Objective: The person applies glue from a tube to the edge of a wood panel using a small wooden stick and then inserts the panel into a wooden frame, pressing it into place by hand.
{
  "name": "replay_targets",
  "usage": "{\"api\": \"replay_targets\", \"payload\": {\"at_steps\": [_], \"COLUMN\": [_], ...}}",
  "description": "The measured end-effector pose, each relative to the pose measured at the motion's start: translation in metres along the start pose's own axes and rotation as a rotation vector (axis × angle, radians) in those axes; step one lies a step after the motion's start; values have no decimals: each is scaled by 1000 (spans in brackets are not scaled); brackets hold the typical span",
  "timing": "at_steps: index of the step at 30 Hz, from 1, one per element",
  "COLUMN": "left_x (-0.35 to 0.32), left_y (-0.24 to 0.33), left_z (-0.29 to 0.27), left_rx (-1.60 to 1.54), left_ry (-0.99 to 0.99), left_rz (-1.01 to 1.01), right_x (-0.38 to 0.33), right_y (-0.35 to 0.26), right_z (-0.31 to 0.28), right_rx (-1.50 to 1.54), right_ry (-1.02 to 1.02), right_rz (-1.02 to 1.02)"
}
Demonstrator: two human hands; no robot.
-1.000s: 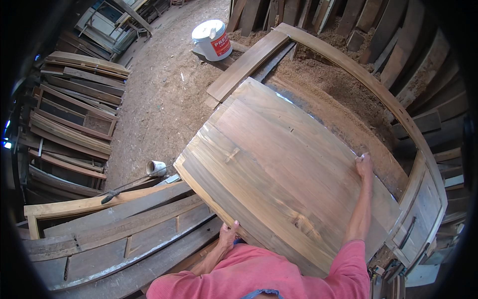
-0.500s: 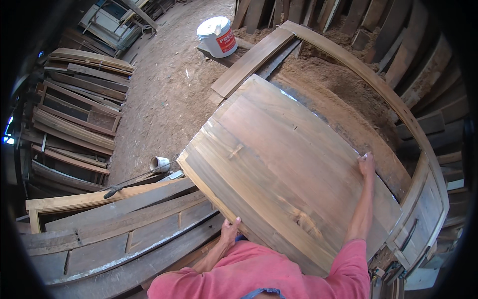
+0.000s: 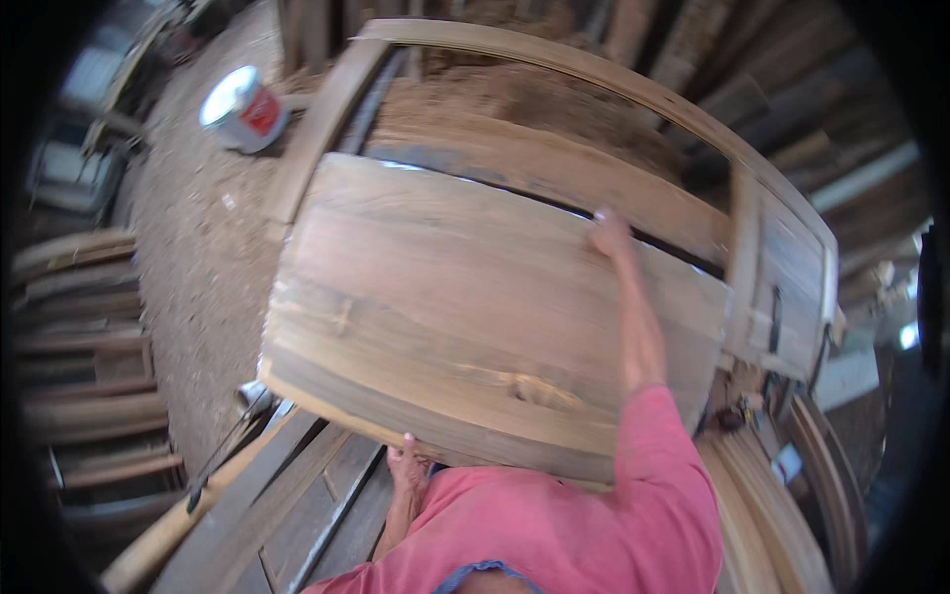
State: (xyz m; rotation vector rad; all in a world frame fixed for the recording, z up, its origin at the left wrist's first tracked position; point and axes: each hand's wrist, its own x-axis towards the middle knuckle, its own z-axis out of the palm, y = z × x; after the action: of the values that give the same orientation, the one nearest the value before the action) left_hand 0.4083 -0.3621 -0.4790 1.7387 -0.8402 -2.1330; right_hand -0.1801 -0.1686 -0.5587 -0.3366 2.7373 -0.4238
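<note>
A broad wooden panel (image 3: 445, 262) with a pinkish-brown middle and paler strips along the near side lies in front of me. My left hand (image 3: 407, 475) grips its near edge, thumb on top and the other fingers hidden beneath. At the far edge, my right hand (image 3: 612, 233) is closed over the rim, arm stretched across the panel. Whitish patches show along that far edge. Beyond it lies a large wooden frame (image 3: 554, 42), open in its far part, with a smaller inset panel (image 3: 789, 282) at the right end. A dark gap separates panel and board behind.
A white bucket with a red label (image 3: 242, 111) stands at the far left. Stacked frames and boards (image 3: 84, 366) line the left side, and planks (image 3: 683, 49) lean at the back. Sawdust (image 3: 554, 99) is heaped behind the panel. More timber (image 3: 757, 515) lies at the near right.
My view has swung to the right, so the panel, frame and bucket appear turned and shifted left. Both hands keep their hold on the panel's edges.
</note>
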Motion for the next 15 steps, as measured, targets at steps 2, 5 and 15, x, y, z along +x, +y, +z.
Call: {"api": "replay_targets", "payload": {"at_steps": [2,5,15], "left_x": [0,2,9], "left_y": [-2,0,18], "left_z": [-4,-10,-8], "left_rx": [41,119,142], "left_ry": [-46,-28,-37], "left_rz": [-21,-4,-45], "right_x": [2,-20,-30], "right_y": [-18,-46,-44], "right_z": [-2,-28,-22], "right_rx": [-1,78,92], "right_ry": [1,-22,-44], "right_rz": [36,91,144]}}
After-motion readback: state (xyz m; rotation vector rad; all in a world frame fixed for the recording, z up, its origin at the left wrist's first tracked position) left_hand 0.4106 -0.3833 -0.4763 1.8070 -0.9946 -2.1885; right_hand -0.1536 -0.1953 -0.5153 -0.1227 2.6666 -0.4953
